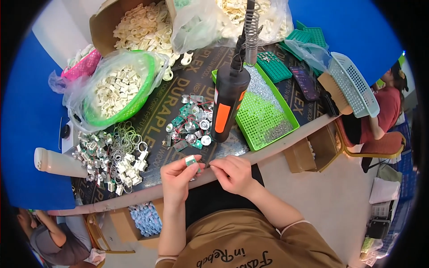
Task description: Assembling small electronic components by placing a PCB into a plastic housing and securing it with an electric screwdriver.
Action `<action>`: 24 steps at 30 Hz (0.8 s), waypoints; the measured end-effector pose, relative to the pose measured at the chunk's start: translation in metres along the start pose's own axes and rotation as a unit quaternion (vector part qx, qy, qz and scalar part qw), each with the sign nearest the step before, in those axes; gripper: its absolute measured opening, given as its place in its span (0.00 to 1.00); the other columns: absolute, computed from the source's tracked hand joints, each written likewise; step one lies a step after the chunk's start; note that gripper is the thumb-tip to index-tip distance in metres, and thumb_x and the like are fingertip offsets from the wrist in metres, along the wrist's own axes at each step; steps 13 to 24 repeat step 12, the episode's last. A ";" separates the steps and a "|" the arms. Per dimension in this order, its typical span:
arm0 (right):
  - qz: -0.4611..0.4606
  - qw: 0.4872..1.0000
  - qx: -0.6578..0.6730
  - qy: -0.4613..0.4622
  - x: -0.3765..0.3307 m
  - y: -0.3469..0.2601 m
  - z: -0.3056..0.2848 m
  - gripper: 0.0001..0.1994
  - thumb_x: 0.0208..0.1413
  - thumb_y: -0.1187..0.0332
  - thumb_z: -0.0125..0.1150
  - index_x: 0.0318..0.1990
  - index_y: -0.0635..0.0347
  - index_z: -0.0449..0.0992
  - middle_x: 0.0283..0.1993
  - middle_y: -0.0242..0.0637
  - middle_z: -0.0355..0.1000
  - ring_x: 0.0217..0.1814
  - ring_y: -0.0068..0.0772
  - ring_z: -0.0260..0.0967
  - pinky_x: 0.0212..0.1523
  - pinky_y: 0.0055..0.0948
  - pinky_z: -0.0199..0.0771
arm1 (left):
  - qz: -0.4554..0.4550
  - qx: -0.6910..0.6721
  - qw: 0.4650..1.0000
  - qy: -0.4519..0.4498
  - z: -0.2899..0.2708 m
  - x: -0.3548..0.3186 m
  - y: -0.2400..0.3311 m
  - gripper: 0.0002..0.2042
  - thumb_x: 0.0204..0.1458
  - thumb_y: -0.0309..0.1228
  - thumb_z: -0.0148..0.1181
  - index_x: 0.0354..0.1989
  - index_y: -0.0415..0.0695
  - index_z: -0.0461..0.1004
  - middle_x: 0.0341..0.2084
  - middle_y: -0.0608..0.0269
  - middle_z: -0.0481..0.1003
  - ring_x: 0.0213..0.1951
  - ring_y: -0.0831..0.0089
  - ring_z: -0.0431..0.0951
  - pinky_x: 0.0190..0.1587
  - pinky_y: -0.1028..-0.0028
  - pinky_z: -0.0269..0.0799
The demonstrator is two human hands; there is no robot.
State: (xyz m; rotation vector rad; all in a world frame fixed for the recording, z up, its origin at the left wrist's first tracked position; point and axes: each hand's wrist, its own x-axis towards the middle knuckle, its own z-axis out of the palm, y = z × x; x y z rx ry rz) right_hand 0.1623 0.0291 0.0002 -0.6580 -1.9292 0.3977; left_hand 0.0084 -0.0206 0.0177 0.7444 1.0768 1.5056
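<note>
My left hand (177,176) is closed, with a small green circuit board piece with a white part (191,160) pinched between thumb and fingers. Just to its right, my right hand (234,175) has its fingertips pressed together; anything between them is too small to make out. Beyond the hands lies a heap of circuit boards with silvery round lamp parts and red wires (190,123). A black electric screwdriver with an orange panel (229,105) hangs from a coil spring (251,35) above the table, right of that heap.
A green tray of small metal parts (292,123) lies right of the screwdriver. Left are a green basket of white plastic pieces (149,76), small assemblies (91,154), rings (127,138) and white housings (134,169). A phone (304,83) lies far right. Other people sit at both sides.
</note>
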 end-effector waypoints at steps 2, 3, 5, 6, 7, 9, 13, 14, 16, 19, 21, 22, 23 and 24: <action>-0.008 1.000 0.001 -0.005 -0.001 0.002 0.000 0.06 0.40 0.76 0.60 0.29 0.60 0.72 0.20 0.34 0.67 0.20 0.33 0.65 0.18 0.27 0.63 | 0.000 0.001 1.000 -0.002 0.000 0.000 0.001 0.10 0.44 0.21 0.57 0.37 0.33 0.74 0.25 0.57 0.76 0.26 0.77 0.75 0.29 0.82 0.70; -0.015 1.000 -0.001 -0.013 -0.002 0.003 0.000 0.06 0.40 0.76 0.60 0.29 0.60 0.72 0.20 0.34 0.66 0.19 0.33 0.65 0.18 0.28 0.63 | -0.007 -0.002 1.000 -0.003 0.001 0.001 0.002 0.10 0.45 0.21 0.57 0.37 0.33 0.74 0.25 0.57 0.76 0.26 0.77 0.75 0.29 0.82 0.70; -0.015 1.000 0.002 -0.009 -0.002 0.004 0.000 0.06 0.40 0.76 0.60 0.29 0.60 0.72 0.20 0.34 0.66 0.19 0.33 0.65 0.18 0.28 0.63 | -0.014 -0.006 1.000 -0.002 0.001 0.002 0.002 0.10 0.45 0.21 0.57 0.37 0.33 0.74 0.25 0.57 0.76 0.26 0.77 0.75 0.29 0.82 0.70; -0.015 1.000 0.004 -0.005 -0.002 0.004 0.000 0.06 0.40 0.76 0.60 0.29 0.60 0.72 0.20 0.34 0.66 0.19 0.33 0.65 0.18 0.28 0.63 | -0.009 -0.007 1.000 -0.005 0.001 0.002 0.001 0.10 0.45 0.21 0.57 0.37 0.33 0.74 0.25 0.57 0.76 0.26 0.78 0.75 0.29 0.82 0.70; -0.015 1.000 0.004 -0.005 -0.002 0.003 0.000 0.06 0.40 0.76 0.60 0.29 0.60 0.72 0.20 0.34 0.66 0.19 0.33 0.65 0.18 0.28 0.63 | -0.005 -0.008 1.000 -0.008 0.000 0.002 0.001 0.10 0.45 0.21 0.57 0.37 0.33 0.74 0.25 0.57 0.76 0.26 0.78 0.75 0.29 0.82 0.70; -0.012 1.000 0.006 -0.010 -0.001 0.002 0.001 0.06 0.41 0.76 0.60 0.29 0.60 0.72 0.20 0.34 0.67 0.19 0.33 0.65 0.18 0.28 0.63 | -0.007 -0.005 1.000 -0.008 0.000 0.002 0.002 0.10 0.45 0.21 0.56 0.37 0.33 0.74 0.25 0.57 0.76 0.26 0.78 0.75 0.29 0.82 0.70; -0.012 1.000 0.009 -0.015 -0.003 0.003 0.001 0.06 0.41 0.76 0.60 0.29 0.60 0.72 0.20 0.34 0.67 0.19 0.33 0.65 0.19 0.28 0.64 | -0.010 -0.004 1.000 -0.012 -0.001 0.002 0.002 0.10 0.45 0.21 0.57 0.38 0.34 0.74 0.25 0.57 0.76 0.26 0.77 0.75 0.30 0.82 0.70; -0.012 1.000 0.009 -0.015 -0.003 0.003 0.001 0.06 0.41 0.76 0.60 0.29 0.60 0.72 0.20 0.34 0.67 0.19 0.33 0.65 0.19 0.28 0.64 | -0.010 -0.004 1.000 -0.012 -0.001 0.002 0.002 0.10 0.45 0.21 0.57 0.38 0.34 0.74 0.25 0.57 0.76 0.26 0.77 0.75 0.30 0.82 0.70; -0.012 1.000 0.009 -0.015 -0.003 0.003 0.001 0.06 0.41 0.76 0.60 0.29 0.60 0.72 0.20 0.34 0.67 0.19 0.33 0.65 0.19 0.28 0.64 | -0.010 -0.004 1.000 -0.012 -0.001 0.002 0.002 0.10 0.45 0.21 0.57 0.38 0.34 0.74 0.25 0.57 0.76 0.26 0.77 0.75 0.30 0.82 0.70; -0.012 1.000 0.009 -0.015 -0.003 0.003 0.001 0.06 0.41 0.76 0.60 0.29 0.60 0.72 0.20 0.34 0.67 0.19 0.33 0.65 0.19 0.28 0.64 | -0.010 -0.004 1.000 -0.012 -0.001 0.002 0.002 0.10 0.45 0.21 0.57 0.38 0.34 0.74 0.25 0.57 0.76 0.26 0.77 0.75 0.30 0.82 0.70; -0.012 1.000 0.009 -0.015 -0.003 0.003 0.001 0.06 0.41 0.76 0.60 0.29 0.60 0.72 0.20 0.34 0.67 0.19 0.33 0.65 0.19 0.28 0.64 | -0.010 -0.004 1.000 -0.012 -0.001 0.002 0.002 0.10 0.45 0.21 0.57 0.38 0.34 0.74 0.25 0.57 0.76 0.26 0.77 0.75 0.30 0.82 0.70; -0.012 1.000 0.009 -0.015 -0.003 0.003 0.001 0.06 0.41 0.76 0.60 0.29 0.60 0.72 0.20 0.34 0.67 0.19 0.33 0.65 0.19 0.28 0.64 | -0.010 -0.004 1.000 -0.012 -0.001 0.002 0.002 0.10 0.45 0.21 0.57 0.38 0.34 0.74 0.25 0.57 0.76 0.26 0.77 0.75 0.30 0.82 0.70; -0.012 1.000 0.009 -0.015 -0.003 0.003 0.001 0.06 0.41 0.76 0.60 0.29 0.60 0.72 0.20 0.34 0.67 0.19 0.33 0.65 0.19 0.28 0.64 | -0.010 -0.004 1.000 -0.012 -0.001 0.002 0.002 0.10 0.45 0.21 0.57 0.38 0.34 0.74 0.25 0.57 0.76 0.26 0.77 0.75 0.30 0.82 0.70; -0.012 1.000 0.009 -0.015 -0.003 0.003 0.001 0.06 0.41 0.76 0.60 0.29 0.60 0.72 0.20 0.34 0.67 0.19 0.33 0.65 0.19 0.28 0.64 | -0.010 -0.004 1.000 -0.012 -0.001 0.002 0.002 0.10 0.45 0.21 0.57 0.38 0.34 0.74 0.25 0.57 0.76 0.26 0.77 0.75 0.30 0.82 0.70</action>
